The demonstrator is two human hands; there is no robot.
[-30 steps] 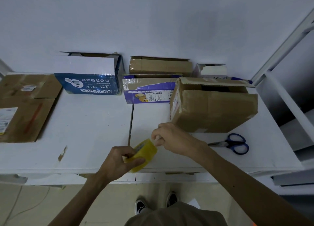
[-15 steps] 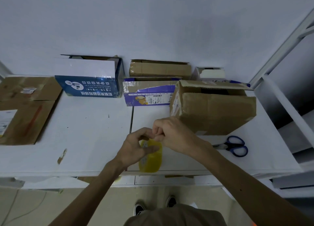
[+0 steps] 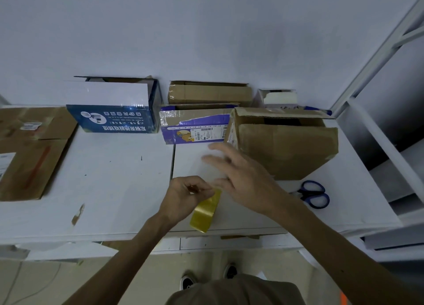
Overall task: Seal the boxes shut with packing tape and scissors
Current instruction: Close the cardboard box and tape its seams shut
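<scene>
My left hand (image 3: 185,194) grips a yellowish roll of packing tape (image 3: 204,213) above the front of the white table (image 3: 114,178). My right hand (image 3: 238,178) hovers just right of it, blurred, with its fingers spread toward the boxes and nothing in it. A brown cardboard box (image 3: 284,144) with loose top flaps stands at the right. Blue-handled scissors (image 3: 313,193) lie on the table beside that box. Behind stand a purple-and-brown box (image 3: 195,125), a blue-and-white box (image 3: 112,107) and another brown box (image 3: 210,93).
Flattened cardboard (image 3: 29,153) lies at the table's left end. A small white box (image 3: 278,97) sits at the back right against the wall. A white shelf frame (image 3: 378,132) rises along the right side. My shoes show on the floor below the table edge.
My right hand has let go of the tape end and opened, moving up and right toward the boxes. The left hand still holds the roll, now turned edge-on.
</scene>
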